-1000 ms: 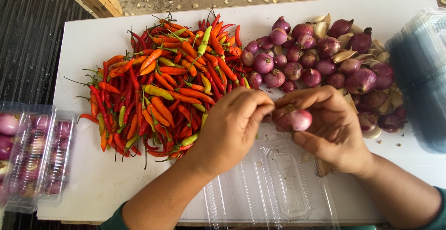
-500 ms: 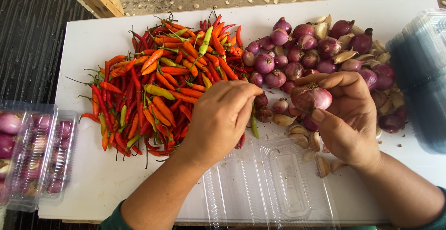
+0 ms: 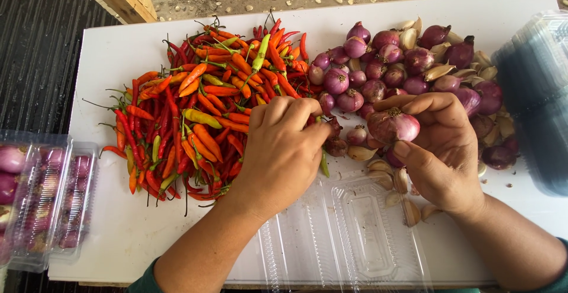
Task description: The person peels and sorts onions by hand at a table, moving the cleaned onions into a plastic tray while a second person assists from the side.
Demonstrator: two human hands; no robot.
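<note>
Fingers [image 3: 414, 151] of the right hand [image 3: 441, 151] clasp one shallot [image 3: 392, 125], left hand [image 3: 284, 151] curled over chillies [image 3: 195, 115]; clear clamshell tray [image 3: 355, 234] lies unfilled.

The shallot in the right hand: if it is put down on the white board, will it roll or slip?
The shallot looks round and firm, so it would probably roll a little on the flat white board. Its papery skin seems dry, likely not slippery in the right hand.
</note>
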